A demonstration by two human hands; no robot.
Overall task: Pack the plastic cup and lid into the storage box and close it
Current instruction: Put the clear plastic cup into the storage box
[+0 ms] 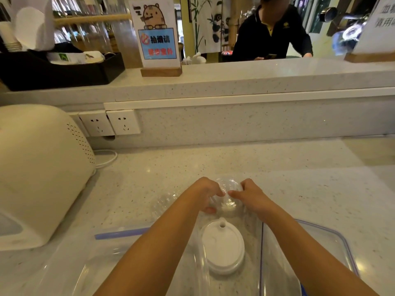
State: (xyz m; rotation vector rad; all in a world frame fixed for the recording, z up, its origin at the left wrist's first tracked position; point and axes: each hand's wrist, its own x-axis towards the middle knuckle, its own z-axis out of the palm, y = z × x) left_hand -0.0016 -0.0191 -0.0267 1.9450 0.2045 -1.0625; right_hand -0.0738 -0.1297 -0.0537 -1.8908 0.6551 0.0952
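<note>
A clear plastic cup (pixel 229 196) lies on its side between my two hands, over the far end of the clear storage box (pixel 136 261). My left hand (pixel 203 194) grips the cup's left side and my right hand (pixel 249 195) its right side. A white round lid (pixel 223 246) with a small spout rests flat inside the box, just below the cup. The box's clear cover (pixel 333 244), edged with a blue seal, lies on the counter to the right of the box.
A large cream appliance (pixel 40 167) fills the left of the speckled counter (pixel 299 189), with a white cable behind it. Two wall sockets (pixel 111 123) sit in the back ledge. On the raised shelf stand a sign (pixel 157 37) and a black tray (pixel 53 69). A person in black stands beyond.
</note>
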